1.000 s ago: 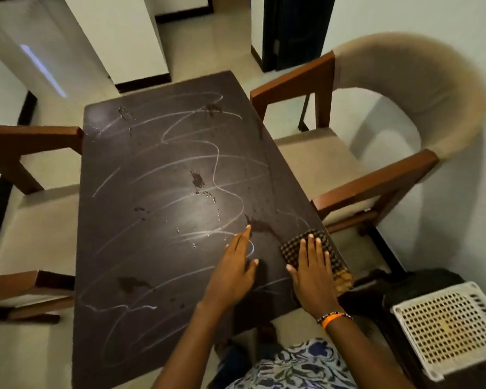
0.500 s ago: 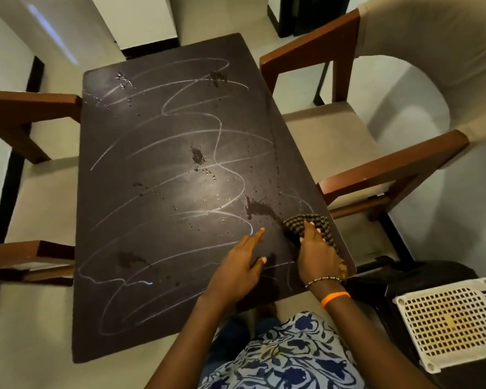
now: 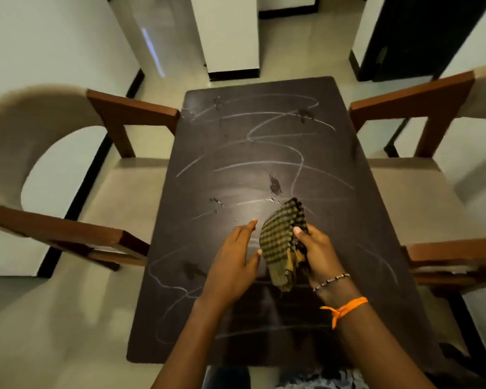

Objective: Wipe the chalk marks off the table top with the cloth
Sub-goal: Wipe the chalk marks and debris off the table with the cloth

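A dark rectangular table top (image 3: 376,220) carries white chalk scribbles (image 3: 264,164) from far end to near end, plus a few wet splashes (image 3: 275,184). My right hand (image 3: 317,251) grips a yellow-and-black checked cloth (image 3: 282,240) and holds it bunched above the middle of the table. My left hand (image 3: 233,259) is just left of the cloth, fingers spread and flat over the surface, thumb close to the cloth's edge.
A wooden armchair with a beige seat (image 3: 124,192) stands tight against the table's left side, and another armchair (image 3: 421,192) against the right. White walls and a dark doorway (image 3: 404,37) lie beyond the far end.
The cloth has been lifted off the table's right edge and carried to the middle in my right hand. The view has swung so the table now sits centred.
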Motion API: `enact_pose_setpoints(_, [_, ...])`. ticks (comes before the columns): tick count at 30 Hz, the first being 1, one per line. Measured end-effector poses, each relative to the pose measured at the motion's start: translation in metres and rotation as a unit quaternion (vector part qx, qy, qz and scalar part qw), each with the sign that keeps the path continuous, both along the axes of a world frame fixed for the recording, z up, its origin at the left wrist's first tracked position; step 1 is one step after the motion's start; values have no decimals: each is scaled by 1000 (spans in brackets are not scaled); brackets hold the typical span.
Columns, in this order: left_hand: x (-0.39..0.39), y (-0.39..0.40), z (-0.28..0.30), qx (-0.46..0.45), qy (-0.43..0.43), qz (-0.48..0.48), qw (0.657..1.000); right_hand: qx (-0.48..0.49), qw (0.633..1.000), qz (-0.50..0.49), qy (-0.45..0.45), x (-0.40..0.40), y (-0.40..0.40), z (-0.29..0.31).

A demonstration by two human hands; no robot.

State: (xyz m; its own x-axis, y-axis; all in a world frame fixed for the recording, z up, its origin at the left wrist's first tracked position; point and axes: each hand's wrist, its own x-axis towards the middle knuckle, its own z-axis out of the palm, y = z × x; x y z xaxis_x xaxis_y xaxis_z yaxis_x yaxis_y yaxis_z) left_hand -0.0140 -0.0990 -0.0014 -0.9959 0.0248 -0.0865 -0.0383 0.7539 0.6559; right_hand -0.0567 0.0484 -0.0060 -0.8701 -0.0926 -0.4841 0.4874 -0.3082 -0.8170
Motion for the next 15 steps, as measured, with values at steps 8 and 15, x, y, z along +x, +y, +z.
enact_pose_setpoints(8, [-76, -129, -3, 16, 2, 24, 1000, 62, 997, 20, 31, -78, -113, 0])
enact_pose_setpoints(15, [-184, -227, -41, -6, -25, 29, 999, 174, 982, 0, 78, -173, -191, -15])
